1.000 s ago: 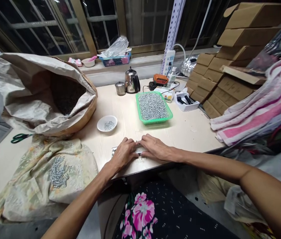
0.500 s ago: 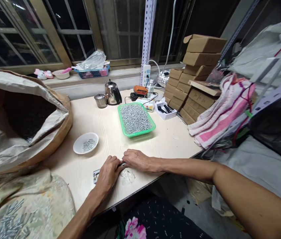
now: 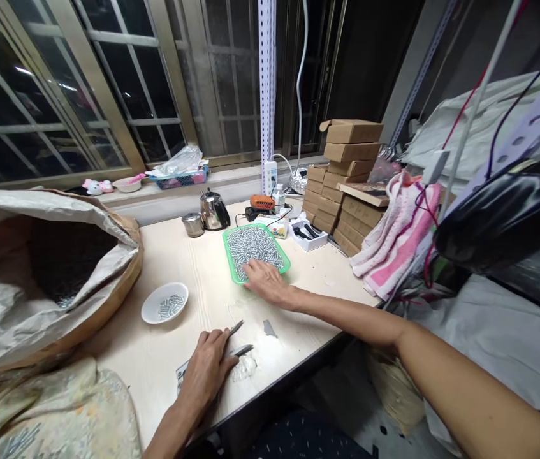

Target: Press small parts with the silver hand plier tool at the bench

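My left hand (image 3: 206,366) is wrapped round the handles of a pair of pliers (image 3: 241,350) near the table's front edge. The pliers' two pointed jaws stand apart, with nothing visible between them. The chrome end of the tool shows behind my knuckles. At the near edge of a green plastic basket (image 3: 232,271), my right hand (image 3: 266,280) has its bent fingers down among many short metal pins (image 3: 253,242). Its fingertips are partly hidden, so what they pinch is unclear. A white bowl (image 3: 151,311) with some of the same pins stands left of the pliers.
A crumpled clear patch (image 3: 245,368) and a grey patch (image 3: 270,328) mark the table by the pliers. Left stands a large open paper sack (image 3: 121,255). A kettle (image 3: 214,210), metal cup (image 3: 194,224), stacked cardboard boxes (image 3: 346,191) and towels (image 3: 384,236) line the back and right.
My right hand has left the pliers and moved forward to the pins in the green basket. The pliers' jaws now show apart in my left hand. The view has tilted up.
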The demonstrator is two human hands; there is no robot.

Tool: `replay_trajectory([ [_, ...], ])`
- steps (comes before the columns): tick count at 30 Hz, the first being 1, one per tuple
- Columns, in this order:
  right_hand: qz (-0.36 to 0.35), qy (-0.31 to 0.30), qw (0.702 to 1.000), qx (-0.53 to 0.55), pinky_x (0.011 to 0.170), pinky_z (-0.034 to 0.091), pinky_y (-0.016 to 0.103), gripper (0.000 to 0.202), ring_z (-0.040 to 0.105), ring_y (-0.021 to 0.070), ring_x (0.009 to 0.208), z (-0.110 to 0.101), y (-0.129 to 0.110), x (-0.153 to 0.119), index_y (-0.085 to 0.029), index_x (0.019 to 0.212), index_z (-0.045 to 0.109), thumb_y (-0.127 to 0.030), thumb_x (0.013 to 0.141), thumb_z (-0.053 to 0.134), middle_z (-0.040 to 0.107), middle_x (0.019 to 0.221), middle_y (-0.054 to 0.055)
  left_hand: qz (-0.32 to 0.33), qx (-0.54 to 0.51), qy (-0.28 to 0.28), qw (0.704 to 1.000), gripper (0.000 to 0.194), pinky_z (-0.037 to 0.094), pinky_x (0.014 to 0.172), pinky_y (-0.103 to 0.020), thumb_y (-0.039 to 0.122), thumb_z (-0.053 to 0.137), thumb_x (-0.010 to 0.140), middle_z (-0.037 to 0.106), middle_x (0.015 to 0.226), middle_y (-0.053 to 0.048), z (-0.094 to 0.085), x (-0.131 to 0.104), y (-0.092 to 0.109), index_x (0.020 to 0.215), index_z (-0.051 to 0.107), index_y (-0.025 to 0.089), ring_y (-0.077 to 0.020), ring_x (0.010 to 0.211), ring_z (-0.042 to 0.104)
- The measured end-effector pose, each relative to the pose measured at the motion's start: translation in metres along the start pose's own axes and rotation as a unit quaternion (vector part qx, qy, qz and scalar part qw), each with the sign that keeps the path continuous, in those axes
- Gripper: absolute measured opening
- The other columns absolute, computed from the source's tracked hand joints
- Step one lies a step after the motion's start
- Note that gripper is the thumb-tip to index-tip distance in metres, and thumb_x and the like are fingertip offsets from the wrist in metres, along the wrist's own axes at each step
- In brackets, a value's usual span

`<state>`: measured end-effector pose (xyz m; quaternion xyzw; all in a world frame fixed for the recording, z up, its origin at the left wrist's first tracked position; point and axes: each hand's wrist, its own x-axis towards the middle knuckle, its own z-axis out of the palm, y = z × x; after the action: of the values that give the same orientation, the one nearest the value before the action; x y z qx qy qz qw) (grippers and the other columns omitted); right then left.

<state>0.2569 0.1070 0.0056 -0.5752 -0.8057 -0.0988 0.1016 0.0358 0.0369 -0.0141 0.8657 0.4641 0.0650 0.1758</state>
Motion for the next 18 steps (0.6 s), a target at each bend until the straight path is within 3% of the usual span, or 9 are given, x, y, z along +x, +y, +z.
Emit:
replay_trajectory([
  [3, -0.041, -0.014, 0.999, -0.011, 0.072, 0.042, 0.034, 0.012, 0.054, 0.0231, 0.091, 0.008, 0.006, -0.001, -0.016, 0.102, 0.059, -0.017, 0.097, 0.048, 0.06, 0.103, 0.01, 0.003, 0.014, -0.008, 1.0, 0.037, 0.043, 0.094, -0.038, 0.029, 0.054, 0.09, 0.062, 0.116, -0.01, -0.002, 0.001, 0.0, 0.125, 0.057, 0.018, -0.0267, 0.107, 0.053],
  [10, -0.059, -0.014, 0.998, -0.028, 0.07, 0.04, 0.029, 0.019, 0.053, 0.0182, 0.088, 0.004, 0.027, -0.014, -0.018, 0.096, 0.06, -0.012, 0.098, 0.042, 0.062, 0.097, 0.006, 0.016, 0.055, 0.003, 0.998, 0.049, 0.043, 0.095, -0.041, 0.032, 0.049, 0.089, 0.059, 0.12, -0.012, 0.007, 0.005, -0.011, 0.136, 0.048, 0.016, -0.0276, 0.107, 0.051],
  [13, -0.019, -0.023, 0.999, -0.016, 0.074, 0.041, 0.031, 0.022, 0.053, 0.0201, 0.089, -0.006, 0.043, -0.031, -0.015, 0.093, 0.062, -0.008, 0.096, 0.041, 0.062, 0.096, 0.009, 0.014, 0.083, 0.001, 0.996, 0.054, 0.041, 0.098, -0.039, 0.033, 0.053, 0.087, 0.057, 0.122, -0.012, 0.006, 0.004, -0.009, 0.138, 0.046, 0.014, -0.0284, 0.109, 0.049],
  [16, 0.026, -0.028, 0.999, 0.003, 0.08, 0.042, 0.038, 0.023, 0.053, 0.027, 0.098, -0.01, 0.048, -0.044, -0.01, 0.097, 0.062, -0.007, 0.094, 0.039, 0.061, 0.102, 0.018, 0.016, 0.092, -0.029, 0.995, 0.045, 0.042, 0.094, -0.038, 0.039, 0.058, 0.086, 0.059, 0.115, -0.012, 0.0, 0.005, -0.005, 0.124, 0.056, 0.014, -0.0286, 0.107, 0.049],
  [18, -0.009, -0.026, 0.999, 0.041, 0.088, 0.041, 0.042, 0.02, 0.051, 0.0289, 0.107, -0.008, 0.037, -0.049, -0.012, 0.109, 0.06, -0.017, 0.094, 0.048, 0.06, 0.112, 0.017, 0.007, 0.081, -0.037, 0.996, 0.042, 0.043, 0.092, -0.037, 0.04, 0.06, 0.086, 0.059, 0.112, -0.011, -0.002, 0.008, -0.004, 0.119, 0.058, 0.015, -0.0278, 0.105, 0.049],
])
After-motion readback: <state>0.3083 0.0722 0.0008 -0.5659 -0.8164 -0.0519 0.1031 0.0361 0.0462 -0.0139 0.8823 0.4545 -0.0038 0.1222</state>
